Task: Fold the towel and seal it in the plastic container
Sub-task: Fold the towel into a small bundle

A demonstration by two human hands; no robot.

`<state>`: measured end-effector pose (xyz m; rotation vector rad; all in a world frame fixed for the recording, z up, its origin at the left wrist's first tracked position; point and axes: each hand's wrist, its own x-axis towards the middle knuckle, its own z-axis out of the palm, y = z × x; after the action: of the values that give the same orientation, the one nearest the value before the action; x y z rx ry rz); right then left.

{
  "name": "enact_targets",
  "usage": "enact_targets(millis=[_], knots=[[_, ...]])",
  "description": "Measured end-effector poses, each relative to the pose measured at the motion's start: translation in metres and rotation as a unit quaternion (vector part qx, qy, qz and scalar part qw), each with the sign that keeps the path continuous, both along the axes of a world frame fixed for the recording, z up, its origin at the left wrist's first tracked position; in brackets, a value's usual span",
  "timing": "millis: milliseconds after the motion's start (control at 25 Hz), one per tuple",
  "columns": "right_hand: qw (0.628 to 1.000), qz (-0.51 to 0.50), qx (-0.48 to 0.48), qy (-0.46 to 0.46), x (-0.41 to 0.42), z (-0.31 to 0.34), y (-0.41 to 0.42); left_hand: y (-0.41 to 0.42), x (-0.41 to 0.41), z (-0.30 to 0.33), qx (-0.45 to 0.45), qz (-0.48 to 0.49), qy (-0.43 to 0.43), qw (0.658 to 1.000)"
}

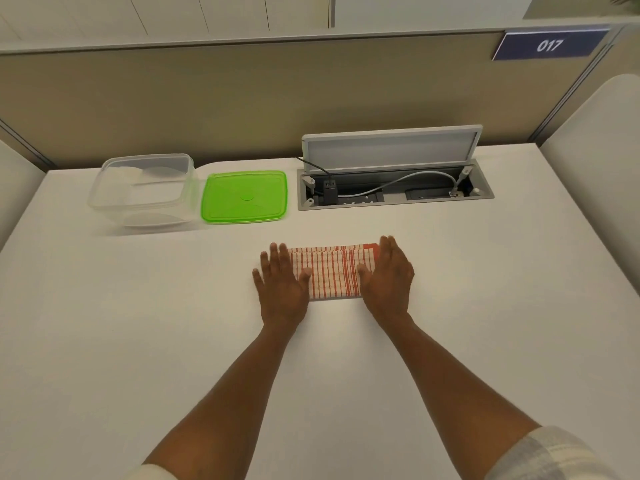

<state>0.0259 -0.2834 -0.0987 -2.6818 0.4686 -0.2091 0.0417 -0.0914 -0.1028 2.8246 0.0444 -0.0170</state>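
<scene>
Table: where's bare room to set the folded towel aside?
Free: the table right of the towel, below the cable box; also left of the hands, below the container. Crowded: the back edge, with container, lid and box.

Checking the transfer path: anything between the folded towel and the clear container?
Nothing visible. The towel lies under the left hand and right hand; bare table runs from it to the open container. The green lid lies beside the container, not on it.

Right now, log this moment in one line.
towel folded | left hand, right hand flat on ends | container open | lid beside
</scene>
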Motion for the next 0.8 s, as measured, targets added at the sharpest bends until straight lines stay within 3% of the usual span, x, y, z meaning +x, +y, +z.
enact_targets(millis=[120,200,360,800], knots=[[0.992,-0.111,0.010,0.056,-0.008,0.009,0.000,-0.004,0.001,0.011,-0.003,0.129,0.025,0.991],[0.988,-0.123,0.017,0.091,-0.009,0.016,0.001,-0.009,0.005,0.018,-0.016,0.173,0.062,0.983],[0.975,-0.140,0.121,0.120,-0.006,0.028,0.004,-0.013,0.011,0.030,-0.072,0.238,0.151,0.957],[0.931,-0.175,0.241,0.210,-0.011,0.035,-0.009,-0.003,-0.008,0.035,-0.178,0.238,0.183,0.937]])
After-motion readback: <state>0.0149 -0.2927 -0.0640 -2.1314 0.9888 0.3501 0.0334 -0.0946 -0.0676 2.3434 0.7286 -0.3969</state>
